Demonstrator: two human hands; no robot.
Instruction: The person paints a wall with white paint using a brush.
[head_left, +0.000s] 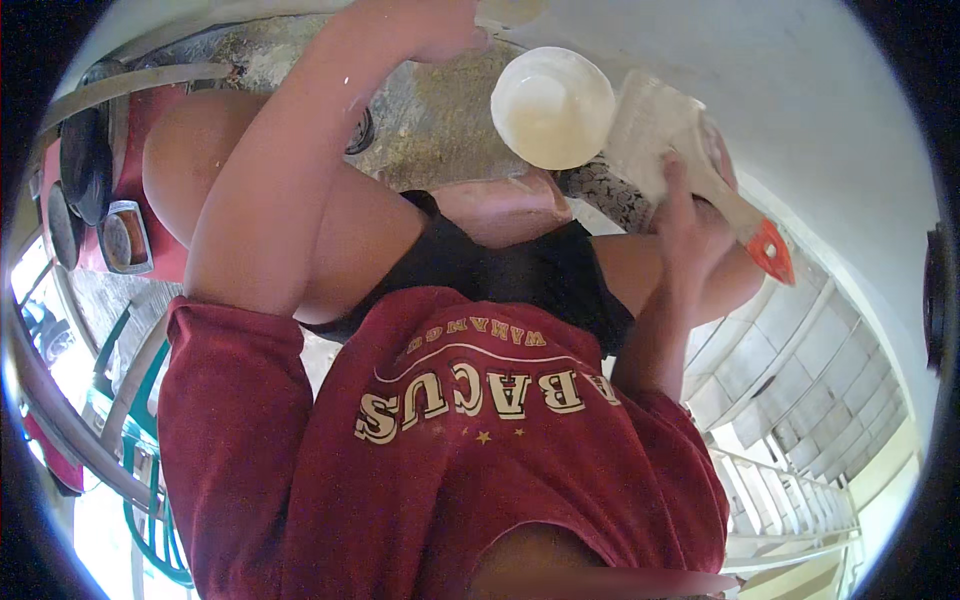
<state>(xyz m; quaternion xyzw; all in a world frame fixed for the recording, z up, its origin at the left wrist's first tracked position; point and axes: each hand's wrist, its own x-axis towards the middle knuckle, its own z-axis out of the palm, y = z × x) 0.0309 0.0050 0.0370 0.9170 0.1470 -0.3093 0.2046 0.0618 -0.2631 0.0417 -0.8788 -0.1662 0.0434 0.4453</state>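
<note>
My right hand (694, 217) grips a wide, flat-headed hand tool (652, 131) near where its head meets the handle. The head is pale and blurred, so I cannot tell whether it is a brush or a putty knife. Its handle (735, 202) ends in a red tip pointing down and right. Left of the tool's head is a round white container (555, 109) with off-white material inside. My left hand (450, 34) reaches to the upper edge, close to the pale wall. Beside its fingers is a pale yellowish thing (514, 11), partly cut off; whether the hand holds it is unclear.
A smooth pale wall (817, 97) curves along the top and right. Below me is a worn, stained surface (435, 127). At left, dark items (84, 165) lie on a red surface (90, 259). Green plastic furniture (142, 465) and a white railing (780, 495) stand farther off.
</note>
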